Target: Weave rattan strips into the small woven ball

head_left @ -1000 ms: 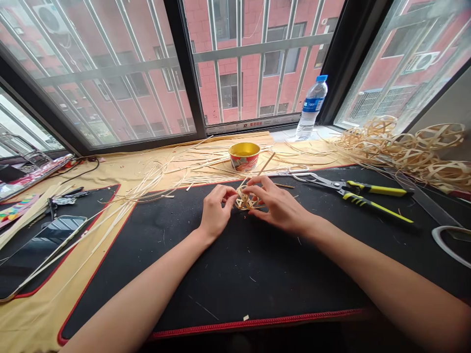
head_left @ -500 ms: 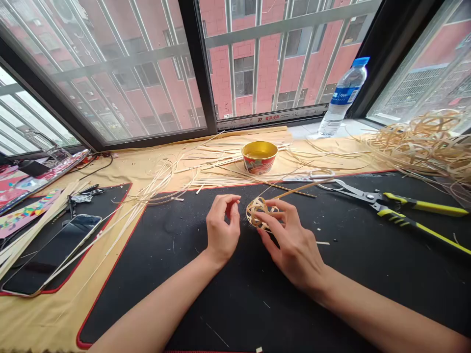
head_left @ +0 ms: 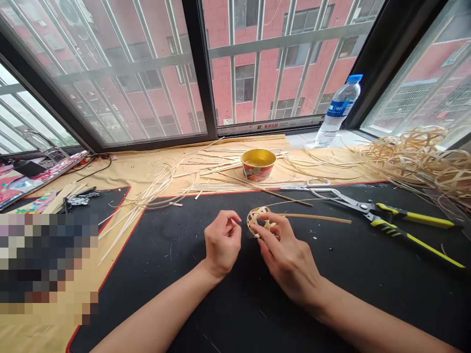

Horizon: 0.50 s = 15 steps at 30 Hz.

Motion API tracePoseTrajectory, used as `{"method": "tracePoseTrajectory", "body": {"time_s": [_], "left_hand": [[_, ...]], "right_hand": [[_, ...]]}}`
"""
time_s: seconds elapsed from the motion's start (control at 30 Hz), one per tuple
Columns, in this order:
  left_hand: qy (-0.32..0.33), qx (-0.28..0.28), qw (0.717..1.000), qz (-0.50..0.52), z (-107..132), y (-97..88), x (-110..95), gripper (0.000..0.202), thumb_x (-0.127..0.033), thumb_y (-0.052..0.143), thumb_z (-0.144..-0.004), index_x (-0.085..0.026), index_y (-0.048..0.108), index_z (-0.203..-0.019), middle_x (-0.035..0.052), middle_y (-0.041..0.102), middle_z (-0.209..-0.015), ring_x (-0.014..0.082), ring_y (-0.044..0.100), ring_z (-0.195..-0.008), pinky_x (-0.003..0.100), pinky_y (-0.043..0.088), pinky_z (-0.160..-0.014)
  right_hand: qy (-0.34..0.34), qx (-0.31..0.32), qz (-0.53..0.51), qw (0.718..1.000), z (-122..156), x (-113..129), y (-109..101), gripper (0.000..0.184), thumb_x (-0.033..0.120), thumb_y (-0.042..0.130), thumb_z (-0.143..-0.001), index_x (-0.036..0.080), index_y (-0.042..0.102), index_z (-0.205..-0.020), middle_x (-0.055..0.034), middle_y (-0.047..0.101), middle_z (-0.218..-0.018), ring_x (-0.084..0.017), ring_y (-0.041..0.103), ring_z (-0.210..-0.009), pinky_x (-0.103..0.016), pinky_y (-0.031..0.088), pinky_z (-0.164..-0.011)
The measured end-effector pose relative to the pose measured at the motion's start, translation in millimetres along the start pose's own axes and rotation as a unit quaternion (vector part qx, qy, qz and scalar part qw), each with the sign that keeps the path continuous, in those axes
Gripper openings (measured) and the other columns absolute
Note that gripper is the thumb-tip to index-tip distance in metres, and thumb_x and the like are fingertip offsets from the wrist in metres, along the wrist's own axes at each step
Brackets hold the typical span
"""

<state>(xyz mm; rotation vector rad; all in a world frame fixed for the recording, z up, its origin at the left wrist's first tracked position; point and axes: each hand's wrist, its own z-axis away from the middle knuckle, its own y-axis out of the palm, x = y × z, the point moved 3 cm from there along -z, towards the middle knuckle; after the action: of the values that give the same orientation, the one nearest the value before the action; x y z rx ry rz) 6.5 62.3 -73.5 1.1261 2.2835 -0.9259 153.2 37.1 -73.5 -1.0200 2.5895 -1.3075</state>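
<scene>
A small woven ball of pale bamboo strips (head_left: 257, 219) rests on the black mat (head_left: 331, 274), with one loose strip (head_left: 316, 216) trailing from it to the right. My right hand (head_left: 289, 260) holds the ball with its fingertips from the near side. My left hand (head_left: 222, 241) hovers just left of the ball, apart from it, with its fingers curled and thumb and forefinger pinched together; nothing shows between them.
Yellow-handled shears (head_left: 390, 218) lie on the mat to the right. A yellow-lined bowl (head_left: 258, 164) stands behind among loose bamboo strips (head_left: 162, 186). A water bottle (head_left: 336, 112) stands at the window. Coiled strips (head_left: 423, 157) pile at far right. A blurred patch (head_left: 47, 267) covers the left.
My left hand let go of the woven ball and drew slightly left. My right hand turned the ball, and its loose strip swung down to lie flat pointing right.
</scene>
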Motion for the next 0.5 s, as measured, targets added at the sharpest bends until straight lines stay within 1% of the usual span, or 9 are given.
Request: {"method": "tracePoseTrajectory", "body": {"time_s": [0.07, 0.13, 0.2, 0.23, 0.3, 0.33, 0.4, 0.47, 0.5], "left_hand": [[-0.012, 0.012, 1.000, 0.014, -0.5, 1.5, -2.0, 0.021, -0.005, 0.051, -0.074, -0.020, 0.044, -0.062, -0.0086, 0.037, -0.050, 0.0047, 0.034, -0.040, 0.016, 0.032, -0.041], [-0.019, 0.018, 0.999, 0.029, -2.7, 2.0, -6.3, 0.030, -0.010, 0.054, -0.077, -0.019, 0.036, -0.055, -0.0086, 0.031, -0.048, 0.0042, 0.030, -0.040, 0.016, 0.029, -0.040], [-0.023, 0.010, 0.999, 0.045, -5.3, 1.3, -11.2, 0.033, -0.014, 0.055, -0.081, -0.019, 0.035, -0.055, -0.0083, 0.031, -0.049, 0.0041, 0.029, -0.041, 0.016, 0.029, -0.040], [-0.026, 0.001, 0.998, 0.053, -6.3, 0.7, -13.1, 0.032, -0.015, 0.056, -0.081, -0.019, 0.037, -0.056, -0.0080, 0.033, -0.050, 0.0042, 0.031, -0.042, 0.016, 0.030, -0.041], [-0.034, -0.010, 0.997, 0.066, -6.9, 0.3, -14.7, 0.026, -0.018, 0.059, -0.080, -0.019, 0.042, -0.060, -0.0079, 0.036, -0.052, 0.0044, 0.032, -0.044, 0.016, 0.030, -0.042], [-0.040, -0.002, 0.997, 0.070, -6.6, 1.2, -14.4, 0.021, -0.019, 0.061, -0.079, -0.019, 0.046, -0.065, -0.0082, 0.037, -0.053, 0.0047, 0.032, -0.044, 0.016, 0.031, -0.043], [-0.045, 0.035, 0.996, 0.070, -5.6, 4.4, -12.2, 0.009, -0.022, 0.063, -0.079, -0.020, 0.054, -0.078, -0.0083, 0.038, -0.055, 0.0054, 0.034, -0.045, 0.017, 0.034, -0.045], [-0.030, 0.071, 0.995, 0.062, -5.6, 7.9, -9.0, 0.015, -0.026, 0.065, -0.079, -0.020, 0.059, -0.091, -0.0062, 0.044, -0.061, 0.0070, 0.042, -0.051, 0.018, 0.038, -0.049], [-0.015, 0.083, 0.995, 0.051, -6.6, 9.3, -7.4, 0.017, -0.028, 0.066, -0.079, -0.020, 0.061, -0.093, -0.0046, 0.047, -0.065, 0.0079, 0.045, -0.055, 0.019, 0.040, -0.051]], "right_hand": [[0.011, -0.005, 0.011, 1.000, -8.4, -9.9, -8.0, 0.032, 0.007, 0.042, -0.086, 0.018, 0.057, -0.111, -0.0152, 0.055, -0.117, -0.017, 0.067, -0.078, -0.022, 0.052, -0.049], [0.031, -0.032, 0.016, 0.999, -17.6, -20.4, -20.1, 0.034, 0.008, 0.043, -0.085, 0.018, 0.052, -0.116, -0.0151, 0.054, -0.117, -0.017, 0.067, -0.076, -0.024, 0.052, -0.050], [0.017, -0.042, 0.007, 0.999, -25.3, -27.3, -30.5, 0.037, 0.008, 0.045, -0.083, 0.018, 0.048, -0.118, -0.0148, 0.052, -0.119, -0.016, 0.066, -0.076, -0.024, 0.051, -0.050], [-0.006, -0.035, 0.001, 0.999, -28.3, -29.3, -33.5, 0.037, 0.008, 0.046, -0.082, 0.018, 0.048, -0.118, -0.0146, 0.052, -0.120, -0.017, 0.065, -0.079, -0.023, 0.050, -0.050], [-0.043, -0.004, 0.002, 0.999, -31.8, -33.4, -34.3, 0.037, 0.009, 0.047, -0.081, 0.018, 0.047, -0.117, -0.0139, 0.051, -0.121, -0.021, 0.064, -0.088, -0.022, 0.047, -0.047], [-0.051, 0.020, 0.003, 0.999, -32.5, -35.9, -32.3, 0.039, 0.008, 0.047, -0.081, 0.018, 0.045, -0.119, -0.0142, 0.050, -0.122, -0.022, 0.063, -0.091, -0.023, 0.048, -0.049], [-0.067, 0.062, -0.003, 0.996, -32.5, -40.5, -26.4, 0.045, 0.006, 0.045, -0.080, 0.016, 0.041, -0.124, -0.0152, 0.048, -0.124, -0.020, 0.062, -0.087, -0.025, 0.050, -0.053], [-0.082, 0.095, -0.025, 0.992, -31.6, -43.3, -21.3, 0.049, 0.006, 0.046, -0.080, 0.015, 0.037, -0.128, -0.0154, 0.047, -0.126, -0.016, 0.062, -0.082, -0.027, 0.052, -0.059], [-0.087, 0.103, -0.036, 0.990, -31.3, -43.9, -20.2, 0.051, 0.007, 0.047, -0.080, 0.015, 0.035, -0.129, -0.0153, 0.046, -0.127, -0.016, 0.062, -0.082, -0.027, 0.053, -0.061]]}}
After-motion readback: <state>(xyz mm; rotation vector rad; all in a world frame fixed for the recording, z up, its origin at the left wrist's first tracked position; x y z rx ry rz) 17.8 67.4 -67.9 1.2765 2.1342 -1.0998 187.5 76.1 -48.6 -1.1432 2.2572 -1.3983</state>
